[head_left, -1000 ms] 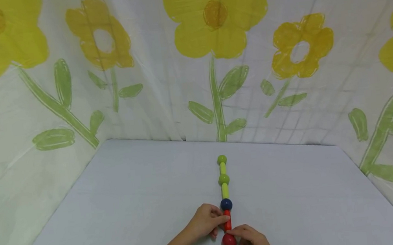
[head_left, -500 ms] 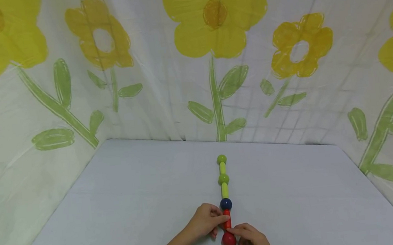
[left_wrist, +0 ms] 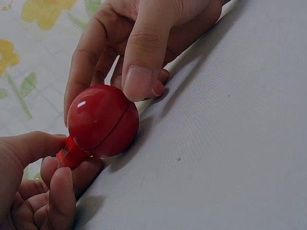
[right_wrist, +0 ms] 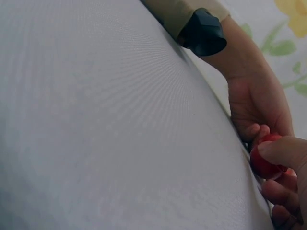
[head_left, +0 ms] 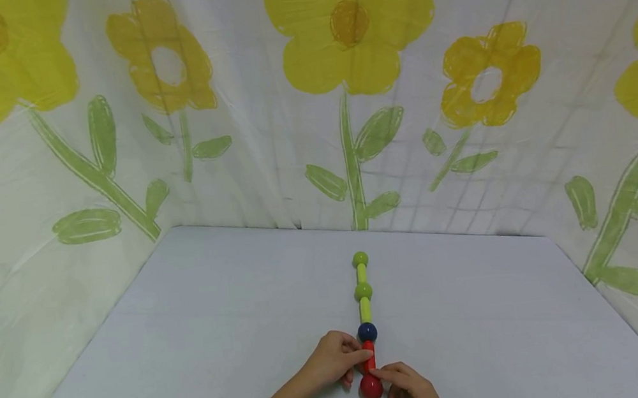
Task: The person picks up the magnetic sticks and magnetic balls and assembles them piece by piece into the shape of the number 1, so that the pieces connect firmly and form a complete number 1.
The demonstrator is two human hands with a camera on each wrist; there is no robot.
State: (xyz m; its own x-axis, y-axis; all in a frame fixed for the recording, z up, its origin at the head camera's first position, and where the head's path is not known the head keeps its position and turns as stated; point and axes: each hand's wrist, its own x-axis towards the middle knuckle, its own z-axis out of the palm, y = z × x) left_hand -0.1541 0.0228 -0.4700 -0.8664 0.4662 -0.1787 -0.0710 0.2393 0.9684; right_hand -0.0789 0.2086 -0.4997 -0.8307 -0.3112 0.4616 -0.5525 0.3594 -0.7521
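A straight line of balls and rods runs away from me on the table. At its near end is a glossy red ball (head_left: 370, 387), gripped between thumb and fingers of my right hand (head_left: 409, 392). My left hand (head_left: 331, 359) pinches the red rod (head_left: 371, 364) from the left side. In the left wrist view the rod's end (left_wrist: 72, 153) meets the ball (left_wrist: 103, 120). Beyond the rod come a dark blue ball (head_left: 367, 332), a yellow-green rod (head_left: 365, 310), a green ball (head_left: 363, 291), another yellow-green rod (head_left: 362, 273) and a far green ball (head_left: 360, 258).
The pale table (head_left: 219, 298) extends to both sides of the line. A white curtain (head_left: 258, 166) printed with yellow flowers stands behind its back edge and along the sides. A dark band (right_wrist: 204, 33) sits at the left wrist by the beige sleeve.
My right hand has slid the red ball slightly away from me, up against the red rod. The left hand and the rest of the line stay in place.
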